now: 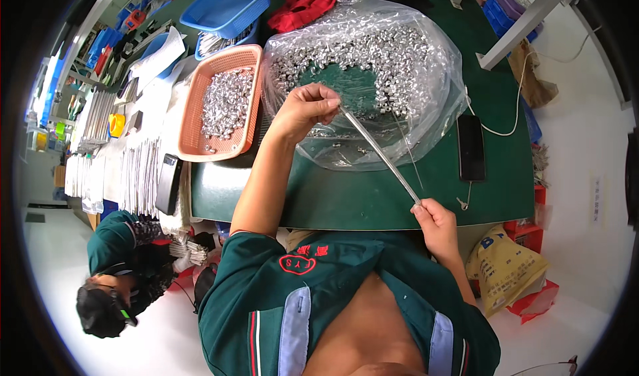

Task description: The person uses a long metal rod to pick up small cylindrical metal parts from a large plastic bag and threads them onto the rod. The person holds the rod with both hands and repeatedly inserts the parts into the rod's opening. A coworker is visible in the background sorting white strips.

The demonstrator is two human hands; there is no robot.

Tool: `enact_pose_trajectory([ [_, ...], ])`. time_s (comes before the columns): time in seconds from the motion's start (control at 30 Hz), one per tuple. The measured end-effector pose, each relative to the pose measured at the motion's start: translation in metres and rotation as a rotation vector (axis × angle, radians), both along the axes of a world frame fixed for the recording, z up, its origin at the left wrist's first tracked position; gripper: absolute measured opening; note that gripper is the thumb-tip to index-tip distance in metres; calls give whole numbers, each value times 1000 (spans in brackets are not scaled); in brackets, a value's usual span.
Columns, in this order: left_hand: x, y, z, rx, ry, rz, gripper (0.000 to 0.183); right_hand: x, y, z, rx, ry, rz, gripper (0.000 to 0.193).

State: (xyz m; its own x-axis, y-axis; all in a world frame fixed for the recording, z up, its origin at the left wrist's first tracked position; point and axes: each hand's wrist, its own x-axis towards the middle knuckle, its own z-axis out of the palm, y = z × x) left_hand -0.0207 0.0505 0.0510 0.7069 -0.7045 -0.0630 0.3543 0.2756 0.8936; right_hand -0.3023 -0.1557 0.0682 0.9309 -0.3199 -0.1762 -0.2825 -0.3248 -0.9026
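A slim silver metal rod (381, 155) slants across the near side of a clear plastic bag. My right hand (437, 229) is closed around its lower end by the table's front edge. At the upper end, my left hand (307, 113) has thumb and fingers pinched together on the rod's tip; whether a small part is also between them I cannot tell. Under the rod, the spread plastic bag (439, 96) holds many small shiny metal pieces (406, 53), heaped around a bare green patch. A thin wire (408, 146) lies on the bag, right of the rod.
An orange basket (188, 119) of similar metal pieces stands left of the bag. Behind it are blue baskets (226, 6) and a red cloth (309, 4). A black phone (471, 148) and white cable (516, 109) lie at right. Another person (120, 269) works at lower left.
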Motion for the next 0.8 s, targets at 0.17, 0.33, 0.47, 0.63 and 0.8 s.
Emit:
enact_pose_trajectory([
  [0.17,-5,7,-3,-42,100,10,15,-3,3,-8,252,96,19,18],
  [0.33,-14,1,-19,-243,89,92,15,2,10,-16,464,148,12,17],
  [0.47,-23,-2,-26,-313,155,196,14,3,12,-18,441,122,23,17],
  [0.63,-39,-4,-26,-293,225,114,9,8,13,-19,387,128,27,18],
  [0.8,-36,3,-13,-5,54,208,12,13,15,-12,578,196,38,18],
])
